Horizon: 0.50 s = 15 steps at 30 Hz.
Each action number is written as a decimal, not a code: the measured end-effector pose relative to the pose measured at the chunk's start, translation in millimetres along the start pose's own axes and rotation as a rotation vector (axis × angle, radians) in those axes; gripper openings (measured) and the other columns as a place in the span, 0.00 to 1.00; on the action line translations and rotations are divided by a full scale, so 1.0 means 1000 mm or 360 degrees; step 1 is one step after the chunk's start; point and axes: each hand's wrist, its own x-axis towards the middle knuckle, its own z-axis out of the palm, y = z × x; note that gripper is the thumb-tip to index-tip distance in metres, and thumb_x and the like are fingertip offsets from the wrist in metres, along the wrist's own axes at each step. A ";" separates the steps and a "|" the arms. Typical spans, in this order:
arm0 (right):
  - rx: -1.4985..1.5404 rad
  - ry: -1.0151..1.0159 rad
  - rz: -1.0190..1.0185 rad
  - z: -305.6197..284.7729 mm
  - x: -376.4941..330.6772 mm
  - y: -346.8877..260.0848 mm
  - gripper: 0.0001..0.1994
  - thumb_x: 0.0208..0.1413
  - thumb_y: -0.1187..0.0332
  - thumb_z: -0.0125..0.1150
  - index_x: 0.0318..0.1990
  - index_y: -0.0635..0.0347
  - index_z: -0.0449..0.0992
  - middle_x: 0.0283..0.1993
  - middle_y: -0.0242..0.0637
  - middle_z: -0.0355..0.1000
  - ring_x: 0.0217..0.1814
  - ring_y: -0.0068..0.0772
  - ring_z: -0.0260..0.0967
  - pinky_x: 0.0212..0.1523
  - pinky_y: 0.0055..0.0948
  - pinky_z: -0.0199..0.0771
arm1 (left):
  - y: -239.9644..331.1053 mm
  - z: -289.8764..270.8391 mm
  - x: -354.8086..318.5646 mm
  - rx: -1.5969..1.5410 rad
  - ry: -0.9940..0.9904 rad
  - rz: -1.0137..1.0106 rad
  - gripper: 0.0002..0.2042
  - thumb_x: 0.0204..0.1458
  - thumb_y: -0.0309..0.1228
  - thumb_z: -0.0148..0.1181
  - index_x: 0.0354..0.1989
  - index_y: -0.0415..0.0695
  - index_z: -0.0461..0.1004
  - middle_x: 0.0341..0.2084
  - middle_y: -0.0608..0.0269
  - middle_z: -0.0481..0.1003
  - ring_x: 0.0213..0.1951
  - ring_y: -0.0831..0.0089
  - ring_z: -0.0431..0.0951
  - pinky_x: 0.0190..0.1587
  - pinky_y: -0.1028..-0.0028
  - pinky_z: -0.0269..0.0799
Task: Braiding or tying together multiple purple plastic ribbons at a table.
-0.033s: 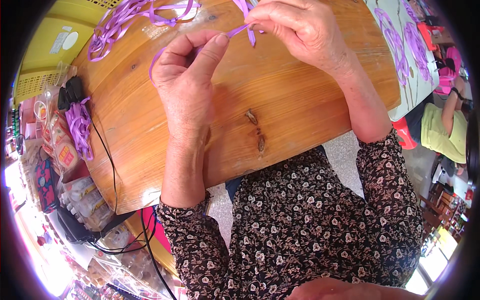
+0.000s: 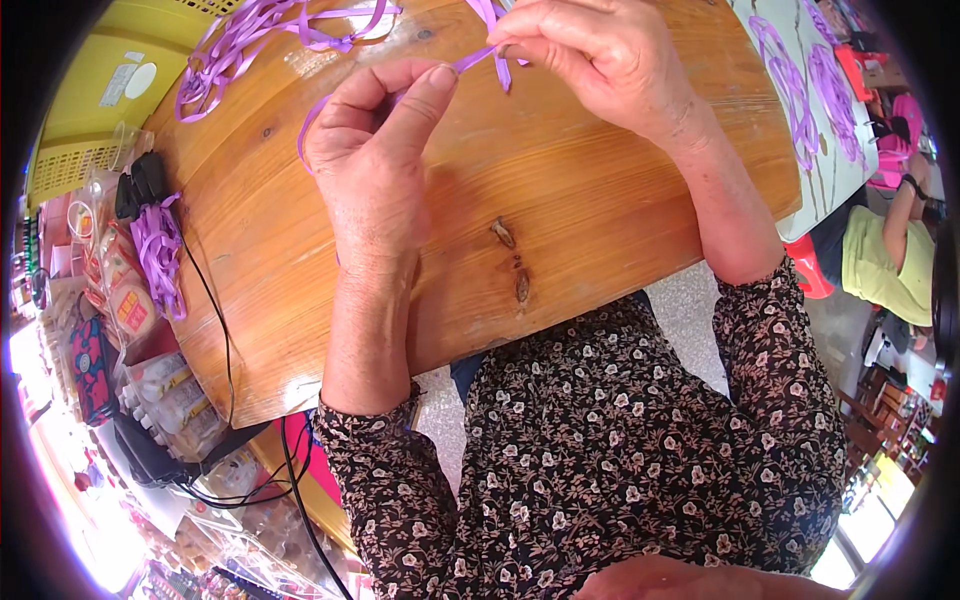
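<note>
I note the left hand [image 2: 385, 140] and right hand [image 2: 612, 65] each pinching the purple ribbon [image 2: 473, 61], which spans between them above the wooden table [image 2: 600, 200]. Uneven pull could slip it from either pinch; the loose ribbon pile [image 2: 240, 40] could snag it.

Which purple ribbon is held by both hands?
The strand stretched between the left hand and right hand; the far pile, left bundle and bundles on the white table lie unheld.
</note>
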 end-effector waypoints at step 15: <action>0.1355 -0.0672 0.1280 0.017 0.001 -0.054 0.29 0.44 0.76 0.67 0.57 0.59 0.65 0.48 0.37 0.72 0.51 0.30 0.67 0.52 0.31 0.67 | 0.018 0.017 -0.017 -0.0797 -0.0351 0.0042 0.02 0.54 0.24 0.56 0.34 0.40 0.73 0.16 0.72 0.64 0.18 0.82 0.55 0.22 0.80 0.51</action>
